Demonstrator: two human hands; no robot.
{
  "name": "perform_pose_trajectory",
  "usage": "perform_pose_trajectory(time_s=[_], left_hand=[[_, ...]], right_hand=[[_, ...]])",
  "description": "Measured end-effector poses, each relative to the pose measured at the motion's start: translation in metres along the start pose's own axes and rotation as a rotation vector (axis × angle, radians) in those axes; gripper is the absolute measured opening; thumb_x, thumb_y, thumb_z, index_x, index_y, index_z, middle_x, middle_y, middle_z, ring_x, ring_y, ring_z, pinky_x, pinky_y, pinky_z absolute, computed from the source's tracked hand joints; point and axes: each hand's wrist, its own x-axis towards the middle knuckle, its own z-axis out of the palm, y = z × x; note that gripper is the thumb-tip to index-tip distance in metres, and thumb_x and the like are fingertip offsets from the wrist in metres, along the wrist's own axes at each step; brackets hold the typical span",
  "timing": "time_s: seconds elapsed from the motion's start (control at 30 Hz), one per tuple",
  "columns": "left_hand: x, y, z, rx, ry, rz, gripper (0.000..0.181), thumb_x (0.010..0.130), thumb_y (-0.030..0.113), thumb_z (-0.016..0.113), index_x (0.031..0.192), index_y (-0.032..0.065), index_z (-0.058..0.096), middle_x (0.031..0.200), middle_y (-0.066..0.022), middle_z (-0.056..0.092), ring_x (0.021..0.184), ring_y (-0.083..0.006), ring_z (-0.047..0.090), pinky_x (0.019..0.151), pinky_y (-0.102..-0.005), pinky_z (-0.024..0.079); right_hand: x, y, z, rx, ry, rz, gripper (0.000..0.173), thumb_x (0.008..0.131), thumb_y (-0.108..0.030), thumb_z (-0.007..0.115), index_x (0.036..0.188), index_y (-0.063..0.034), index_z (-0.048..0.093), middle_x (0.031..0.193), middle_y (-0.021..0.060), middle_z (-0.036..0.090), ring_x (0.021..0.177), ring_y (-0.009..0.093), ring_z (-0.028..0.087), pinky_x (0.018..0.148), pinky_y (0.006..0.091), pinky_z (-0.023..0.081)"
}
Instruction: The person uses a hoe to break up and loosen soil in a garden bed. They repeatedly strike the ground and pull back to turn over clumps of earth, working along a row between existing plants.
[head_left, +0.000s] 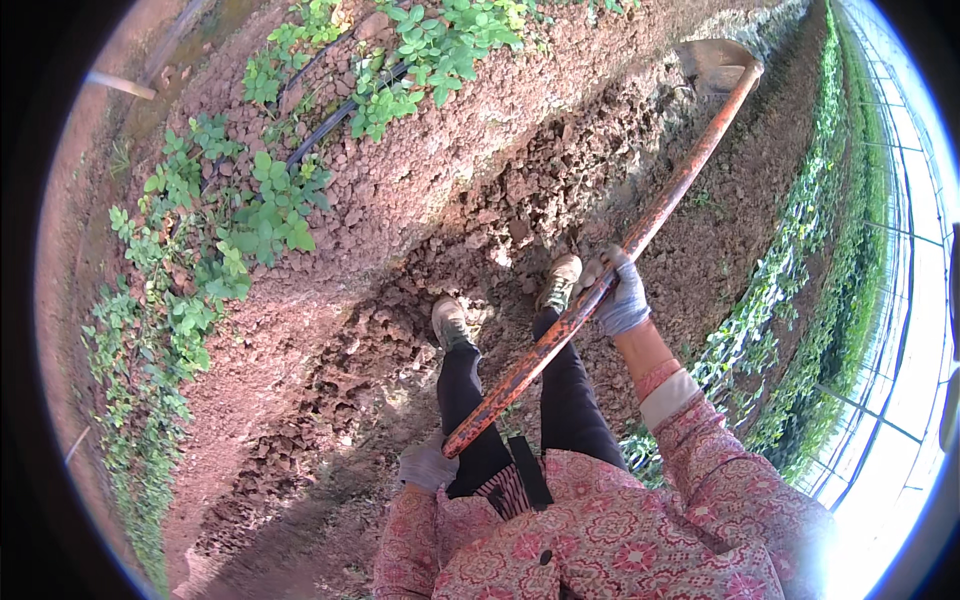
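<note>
A hoe with a long wooden handle (546, 346), its red-orange paint worn, runs diagonally across the view. Its broad metal blade (714, 66) is at the upper right, over the soil of the furrow. My right hand (621, 291), in a grey glove, is closed around the middle of the handle. Low in the view, my left hand (429, 463), also gloved, is at the butt end of the handle; its fingers are largely hidden. Loose, broken clods (517, 202) lie in the furrow between my feet and the blade.
My shoes (451, 322) stand in the furrow among clods. To the left rises a soil bed with leafy green plants (277, 202) and a black irrigation hose (337, 120). Another plant row (780, 277) runs along the right, beside a structure with pale panels (900, 247).
</note>
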Motion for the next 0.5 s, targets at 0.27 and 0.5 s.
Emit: perform_pose_trajectory(time_s=[0.27, 0.5], left_hand=[[-0.113, -0.074, 0.008, 0.091, -0.108, -0.36, 0.025, 0.071, 0.035, 0.059, 0.082, 0.0125, 0.059, 0.066, -0.0143, 0.062, 0.064, -0.0352, 0.061, 0.061, -0.0453, 0.049], [-0.23, -0.103, 0.027, 0.141, -0.378, -0.504, 0.026, 0.068, 0.036, 0.06, 0.084, 0.0158, 0.058, 0.066, -0.0123, 0.063, 0.065, -0.0322, 0.063, 0.063, -0.0433, 0.049]], right_hand=[[0.048, 0.097, -0.032, -0.149, 0.252, 0.283, 0.027, 0.082, -0.024, 0.055, 0.061, -0.0113, 0.044, 0.049, 0.0045, 0.044, 0.042, 0.023, 0.047, 0.044, 0.039, 0.044], [0.006, 0.211, -0.064, -0.171, 0.343, 0.663, 0.018, 0.08, -0.02, 0.059, 0.07, -0.0114, 0.047, 0.056, 0.0037, 0.047, 0.047, 0.022, 0.05, 0.046, 0.0413, 0.045]])
